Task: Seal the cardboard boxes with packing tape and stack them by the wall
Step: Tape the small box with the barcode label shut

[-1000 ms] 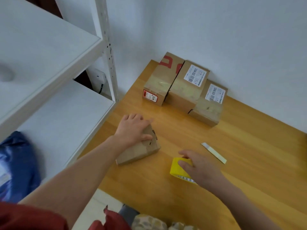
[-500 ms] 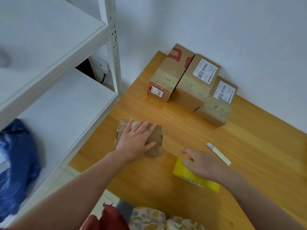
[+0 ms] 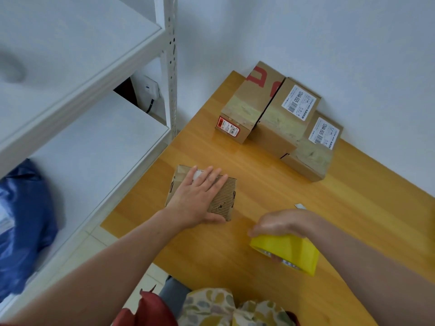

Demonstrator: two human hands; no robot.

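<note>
A small cardboard box (image 3: 223,198) lies flat near the left edge of the wooden table (image 3: 270,184). My left hand (image 3: 197,196) rests on top of it with straight fingers. My right hand (image 3: 282,224) grips a yellow roll of packing tape (image 3: 287,252), lifted a little above the table near its front. Three taped boxes stand in a row against the white wall: one with red print (image 3: 249,102), a middle one with a white label (image 3: 284,116) and a right one with a white label (image 3: 313,151).
A white metal shelf unit (image 3: 94,128) stands left of the table, with a blue bag (image 3: 21,222) on its lower shelf. A small strip of tape backing (image 3: 299,205) peeks out behind my right hand. Bare tabletop stretches to the right.
The small box went from standing tilted to lying flat under my left hand. My right hand took hold of the tape roll and raised it toward me.
</note>
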